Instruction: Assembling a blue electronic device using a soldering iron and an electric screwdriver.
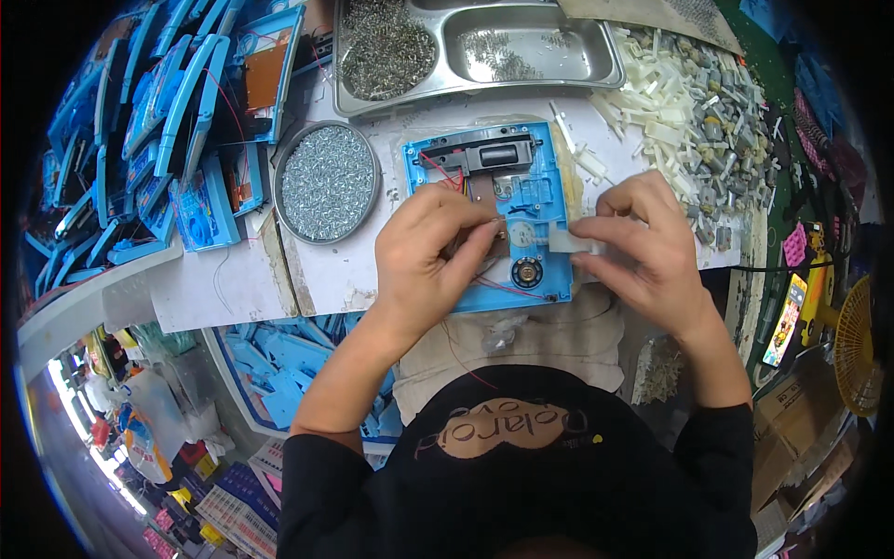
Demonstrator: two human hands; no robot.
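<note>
Blue casing (pixel 559 284) lies open side up on the worktop (pixel 233 284), right in front of the person, w/ both hands at it. L hand (pixel 424 247) is over the casing's mid-left, thumb & index tips brought together near the brown board (pixel 484 190); can't tell if anything tiny is btwn them. R hand (pixel 647 244) is at the casing's R edge, thumb & index a bit apart w/ a whitish block (pixel 562 239) btwn them. In the casing: black module (pixel 494 155) up top, round speaker (pixel 527 272) lower R, plus red wires (pixel 442 168) (one loops near the L hand). Round dish (pixel 376 191) of screws sits L of casing; metal tray (pixel 484 86) w/ small metal bits behind; pile of white & grey parts (pixel 684 102) upper R; stacked blue units (pixel 186 102) upper L.
</note>
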